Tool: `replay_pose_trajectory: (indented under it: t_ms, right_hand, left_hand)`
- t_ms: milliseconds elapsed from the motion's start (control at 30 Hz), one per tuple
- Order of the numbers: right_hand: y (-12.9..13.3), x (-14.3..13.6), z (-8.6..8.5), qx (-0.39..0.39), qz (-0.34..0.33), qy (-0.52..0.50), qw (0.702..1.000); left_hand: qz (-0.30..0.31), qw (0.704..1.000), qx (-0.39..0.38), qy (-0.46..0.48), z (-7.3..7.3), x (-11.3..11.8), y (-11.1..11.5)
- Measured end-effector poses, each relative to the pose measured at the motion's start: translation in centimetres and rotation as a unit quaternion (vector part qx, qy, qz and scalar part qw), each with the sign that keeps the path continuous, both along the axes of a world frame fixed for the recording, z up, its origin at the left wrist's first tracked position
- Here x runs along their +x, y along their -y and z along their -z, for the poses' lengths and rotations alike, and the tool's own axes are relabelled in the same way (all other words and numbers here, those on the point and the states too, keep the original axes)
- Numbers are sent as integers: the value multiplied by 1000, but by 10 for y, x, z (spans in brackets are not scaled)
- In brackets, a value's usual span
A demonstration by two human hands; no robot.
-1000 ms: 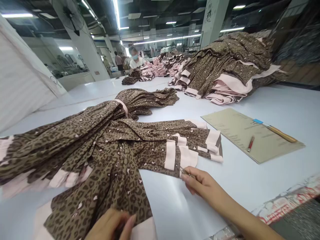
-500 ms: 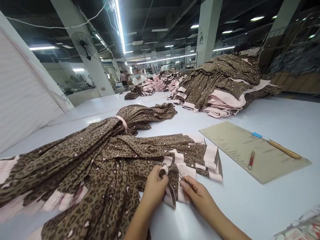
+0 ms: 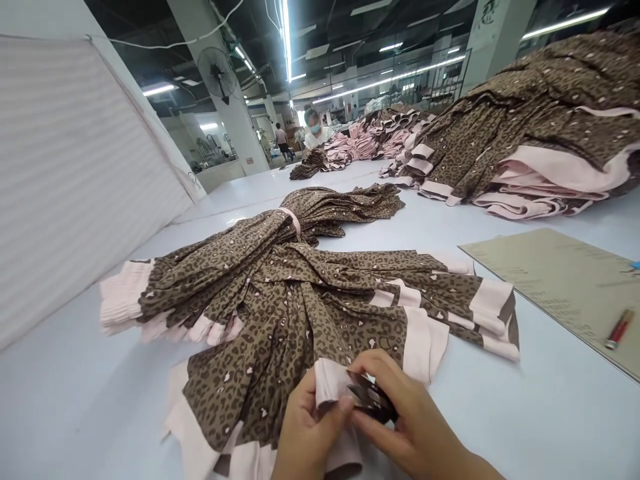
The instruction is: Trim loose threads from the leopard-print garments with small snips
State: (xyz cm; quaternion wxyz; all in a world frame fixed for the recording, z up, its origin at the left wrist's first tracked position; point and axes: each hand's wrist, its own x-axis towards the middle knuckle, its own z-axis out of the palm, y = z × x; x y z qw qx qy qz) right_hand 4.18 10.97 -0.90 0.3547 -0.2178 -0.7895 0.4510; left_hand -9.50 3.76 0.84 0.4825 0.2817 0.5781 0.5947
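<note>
My left hand [image 3: 306,430] pinches the folded pink cuff [image 3: 330,379] of a leopard-print fabric piece near the table's front. Held in my right hand [image 3: 407,407] are dark thread snips [image 3: 374,400], their pointed tips at the cuff's edge beside my left thumb. Whether the blades touch the cloth, I cannot tell. Just beyond my hands spreads a fan of leopard-print pieces [image 3: 265,327] with pink ends. A pink strip [image 3: 291,217] wraps around a gathered bundle behind it.
At the right lies a grey-beige board [image 3: 540,280] with a red pen [image 3: 620,329] on it. A large leopard-print heap [image 3: 545,100] rises behind. Farther back are more pink and brown garments [image 3: 367,137] and a masked person [image 3: 316,133]. A white sheet [image 3: 75,180] hangs at the left.
The view has swung left. My hands have come closer together, and the snips now meet the pink cuff in my left hand, which is raised off the pile.
</note>
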Motion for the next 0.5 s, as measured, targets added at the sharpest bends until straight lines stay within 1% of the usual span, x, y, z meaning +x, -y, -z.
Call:
replay_pose_trajectory:
  t_ms: [67,100,133,167,200,233,267,300,333,400,433,500]
  right_hand:
    - [-2,-6,-2,12,2,0,1000]
    - [-4,-7,-2,15,6,0,1000]
    - [-5,-7,-2,20,9,2,1000]
    - [-5,-7,-2,28,10,8,1000]
    - [-4,-5,-1,40,10,15,999]
    - [-3,-4,-1,55,7,21,998]
    - [-1,-3,0,69,-1,26,997]
    - [2,-2,1,80,-10,29,996]
    - [6,-1,2,84,-15,31,996]
    - [11,1,3,76,-10,49,996]
    - [13,2,3,65,-4,63,996]
    - [15,4,2,41,1,87,995]
  left_hand:
    - [27,999,9,-39,2,-5,1]
    - [35,995,13,-88,4,-9,3]
    - [31,987,15,-158,6,-13,6]
    - [14,970,17,-241,7,-18,8]
    - [-13,946,20,-325,8,-22,10]
    - [-40,919,25,-391,9,-25,12]
    - [-51,901,35,-429,9,-26,13]
    - [-43,899,47,-434,8,-26,13]
    - [-20,909,60,-413,8,-23,12]
    - [31,939,84,-331,6,-16,8]
    - [41,951,93,-291,6,-12,7]
    - [24,964,99,-247,5,-5,5]
